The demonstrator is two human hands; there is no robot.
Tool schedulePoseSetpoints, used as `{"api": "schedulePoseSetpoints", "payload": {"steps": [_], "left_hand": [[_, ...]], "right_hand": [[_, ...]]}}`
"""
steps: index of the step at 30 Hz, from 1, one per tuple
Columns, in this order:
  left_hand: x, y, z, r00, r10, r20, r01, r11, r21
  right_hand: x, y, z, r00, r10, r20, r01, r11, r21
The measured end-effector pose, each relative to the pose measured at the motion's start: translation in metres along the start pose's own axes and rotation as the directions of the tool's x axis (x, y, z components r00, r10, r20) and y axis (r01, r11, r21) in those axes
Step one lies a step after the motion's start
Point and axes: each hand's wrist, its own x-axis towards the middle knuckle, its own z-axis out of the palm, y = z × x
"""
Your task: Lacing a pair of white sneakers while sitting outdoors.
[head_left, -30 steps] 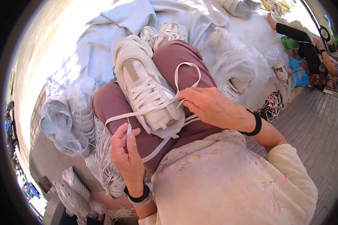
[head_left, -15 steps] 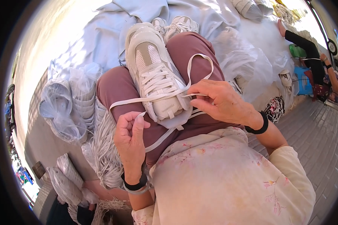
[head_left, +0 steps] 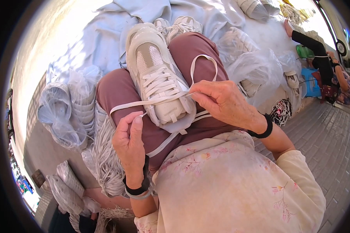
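Note:
A pale grey and beige sneaker (head_left: pixel 146 52) lies across my lap between my knees, its toe pointing away and its collar toward me. Flat off-white shoelace (head_left: pixel 159 83) zigzags over the tongue, and one length crosses the shoe near the ankle opening. My left hand (head_left: pixel 130 134), left of the collar, pinches a tip of the lace between thumb and finger. On the other side, my right hand (head_left: pixel 221 101) grips the lace close to the upper eyelets, with a loop arching above it over my right knee. A pale strap runs across my thighs under the shoe.
A bundle of white laces (head_left: pixel 109 163) hangs beside my left thigh. Plastic-wrapped shoes (head_left: pixel 64 110) stand at left, others (head_left: pixel 247 83) at right. Two sneakers (head_left: pixel 184 25) lie beyond my knees on pale blue cloth (head_left: pixel 101 42). Another person (head_left: pixel 317 44) sits at far right near a blue stool (head_left: pixel 312 82).
My right hand has closed onto the lace at the shoe's edge, where its fingers were further apart before. My left hand keeps its pinch. The whole view has shifted slightly.

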Motion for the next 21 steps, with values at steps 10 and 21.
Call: {"api": "schedulePoseSetpoints", "payload": {"steps": [10,21], "left_hand": [[0.0,-0.001,0.003,0.999,0.012,0.037,-0.007,0.993,-0.122],[0.005,-0.006,0.004,0.998,0.02,0.067,-0.012,0.992,-0.122]], "right_hand": [[0.005,-0.005,0.006,1.0,0.014,-0.026,-0.013,0.999,0.031],[0.003,-0.004,0.012,0.996,0.075,-0.039,-0.072,0.995,0.063]]}}
